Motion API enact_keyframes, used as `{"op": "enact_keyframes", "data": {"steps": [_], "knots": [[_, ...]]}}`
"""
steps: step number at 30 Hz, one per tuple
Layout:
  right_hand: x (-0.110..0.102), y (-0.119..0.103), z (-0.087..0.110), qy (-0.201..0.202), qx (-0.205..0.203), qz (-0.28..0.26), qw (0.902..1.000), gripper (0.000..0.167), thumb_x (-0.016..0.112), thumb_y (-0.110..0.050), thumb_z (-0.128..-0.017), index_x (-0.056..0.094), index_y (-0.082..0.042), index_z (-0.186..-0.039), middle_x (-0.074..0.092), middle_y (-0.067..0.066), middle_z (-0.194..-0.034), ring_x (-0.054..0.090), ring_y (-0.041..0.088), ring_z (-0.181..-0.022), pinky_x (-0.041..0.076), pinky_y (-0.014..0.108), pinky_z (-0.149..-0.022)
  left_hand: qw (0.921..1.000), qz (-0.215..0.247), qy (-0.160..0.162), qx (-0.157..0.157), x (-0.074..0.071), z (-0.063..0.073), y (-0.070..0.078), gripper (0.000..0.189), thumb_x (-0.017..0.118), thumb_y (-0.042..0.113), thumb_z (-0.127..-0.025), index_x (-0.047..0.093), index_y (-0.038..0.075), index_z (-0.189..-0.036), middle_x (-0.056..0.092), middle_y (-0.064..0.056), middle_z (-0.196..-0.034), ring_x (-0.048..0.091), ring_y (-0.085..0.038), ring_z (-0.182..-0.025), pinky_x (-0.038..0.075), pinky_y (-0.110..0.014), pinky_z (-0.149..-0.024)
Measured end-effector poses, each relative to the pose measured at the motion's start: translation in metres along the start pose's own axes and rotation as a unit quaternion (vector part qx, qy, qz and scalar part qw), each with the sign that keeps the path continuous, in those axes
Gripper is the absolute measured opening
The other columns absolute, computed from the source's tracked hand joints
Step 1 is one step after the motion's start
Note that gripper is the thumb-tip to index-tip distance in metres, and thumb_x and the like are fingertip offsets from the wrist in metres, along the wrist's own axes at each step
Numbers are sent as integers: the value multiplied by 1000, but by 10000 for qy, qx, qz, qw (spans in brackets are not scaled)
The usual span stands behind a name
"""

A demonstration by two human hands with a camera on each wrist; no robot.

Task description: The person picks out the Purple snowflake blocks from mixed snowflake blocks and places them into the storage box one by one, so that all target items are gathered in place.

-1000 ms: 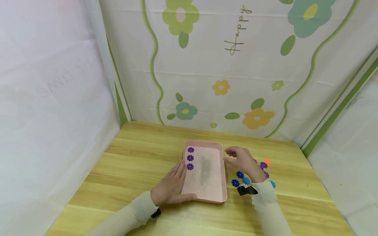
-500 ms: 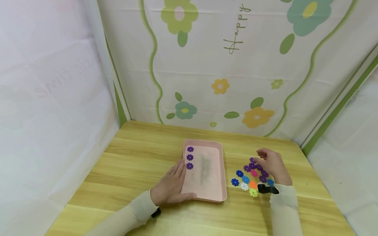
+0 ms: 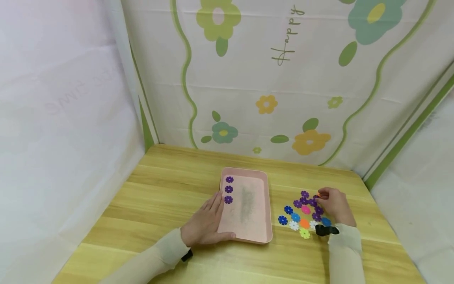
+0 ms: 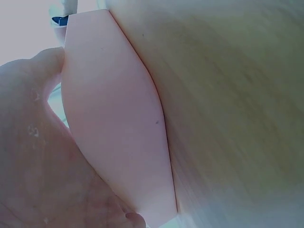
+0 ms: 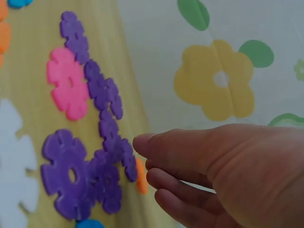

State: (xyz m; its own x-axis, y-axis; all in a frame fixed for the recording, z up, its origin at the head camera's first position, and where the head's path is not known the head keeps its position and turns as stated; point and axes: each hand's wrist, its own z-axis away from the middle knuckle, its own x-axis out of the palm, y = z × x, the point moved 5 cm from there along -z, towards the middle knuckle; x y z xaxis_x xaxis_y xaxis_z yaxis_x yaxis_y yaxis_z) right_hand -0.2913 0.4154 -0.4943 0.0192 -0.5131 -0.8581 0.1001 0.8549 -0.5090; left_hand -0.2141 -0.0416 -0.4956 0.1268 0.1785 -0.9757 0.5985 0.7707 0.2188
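My left hand (image 3: pixel 203 225) rests against the near-left corner of a pink tray (image 3: pixel 268 213), fingers straight along its left side, thumb on the near edge. Close up in the left wrist view, palm and thumb lie along the tray's outer wall (image 4: pixel 114 104). Three purple snowflake discs (image 3: pixel 228 189) stand in a column inside the tray. On the right, my right hand (image 3: pixel 335 203) is at the far-right side of a cluster of loose discs. Its fingertips (image 5: pixel 142 145) are beside a purple disc (image 5: pixel 127 160); none shows between them. An orange disc (image 5: pixel 140 175) is partly hidden behind that one.
Around the right hand lie more purple discs, a pink disc (image 3: pixel 306 210), dark blue discs (image 3: pixel 282 220), white discs (image 3: pixel 293 225), an orange disc (image 3: pixel 304 223) and a yellow-green disc (image 3: pixel 304 233). A flowered cloth (image 3: pixel 241 79) hangs behind the wooden table (image 3: pixel 170 189).
My right hand has moved right, away from the tray's right edge, to the loose discs, then slightly lower among them. The left hand and the tray have stayed put.
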Motion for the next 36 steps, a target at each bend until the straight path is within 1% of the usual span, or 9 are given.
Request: {"op": "enact_keyframes", "data": {"steps": [6, 12, 15, 16, 20, 23, 29, 32, 36], "knots": [[3, 9, -2, -31, -21, -14, 10000, 39, 67, -5, -102, 61, 11, -136, 70, 32, -123, 70, 43, -108, 63, 53, -89, 9999, 17, -125, -79, -1, -1, 2, 115, 50, 79, -96, 24, -10, -163, 15, -30, -174, 19, -44, -163, 31, -53, -131], [5, 13, -2, 61, -74, -25, 10000, 34, 68, -3, -101, 65, 11, -132, 73, 29, -116, 72, 34, -98, 64, 48, -83, 9998, -21, -167, -82, 0, 0, 1, 117, 44, 83, -95, 23, -10, -163, 14, -29, -174, 18, -43, -163, 30, -51, -131], [5, 14, -3, -1, -80, 14, 10000, 33, 68, -4, -101, 66, 11, -131, 73, 28, -116, 72, 32, -97, 63, 49, -84, 9999, 1, -121, -40, 0, -1, 1, 117, 45, 82, -96, 24, -11, -163, 14, -31, -174, 18, -44, -163, 30, -53, -131], [5, 14, -3, -49, -73, 51, 9999, 33, 67, -5, -101, 66, 10, -131, 73, 29, -117, 72, 32, -98, 63, 50, -85, 10000, 36, -26, 3, 2, -1, 0, 115, 44, 81, -97, 25, -11, -162, 15, -32, -173, 19, -45, -163, 30, -52, -131], [6, 16, -3, -255, -39, 140, 9996, 32, 65, -8, -103, 68, 8, -131, 72, 30, -124, 72, 34, -102, 61, 56, -90, 9999, 54, 37, 81, 1, -1, 1, 113, 47, 79, -97, 27, -13, -161, 18, -34, -172, 22, -46, -162, 32, -55, -130], [5, 17, -1, -276, -22, 138, 9995, 30, 67, -11, -103, 71, 7, -127, 73, 29, -122, 71, 33, -100, 60, 56, -89, 10000, 15, -62, 45, 1, -1, 2, 115, 47, 81, -96, 26, -12, -161, 17, -33, -172, 21, -46, -162, 32, -54, -129], [-2, 22, 2, -30, 97, -79, 9999, 20, 75, -15, -99, 73, 2, -109, 76, 18, -103, 69, 24, -88, 58, 42, -78, 9999, 21, 32, 102, 0, -1, 3, 115, 48, 80, -96, 27, -14, -160, 18, -34, -172, 23, -47, -161, 34, -56, -128], [-7, 23, 2, 13, 60, -78, 10000, 14, 73, -15, -100, 74, -2, -103, 77, 15, -101, 67, 23, -87, 56, 40, -78, 9999, 26, 39, 122, -2, -1, 3, 114, 50, 78, -97, 28, -15, -160, 18, -36, -171, 23, -48, -161, 34, -57, -128], [-15, 20, 1, -22, -61, 58, 10000, 14, 70, -16, -103, 76, -4, -102, 77, 14, -100, 66, 23, -88, 54, 39, -77, 10000, -15, -49, 70, -3, -1, 3, 114, 50, 78, -96, 27, -14, -160, 17, -35, -171, 21, -48, -161, 32, -55, -129]]}}
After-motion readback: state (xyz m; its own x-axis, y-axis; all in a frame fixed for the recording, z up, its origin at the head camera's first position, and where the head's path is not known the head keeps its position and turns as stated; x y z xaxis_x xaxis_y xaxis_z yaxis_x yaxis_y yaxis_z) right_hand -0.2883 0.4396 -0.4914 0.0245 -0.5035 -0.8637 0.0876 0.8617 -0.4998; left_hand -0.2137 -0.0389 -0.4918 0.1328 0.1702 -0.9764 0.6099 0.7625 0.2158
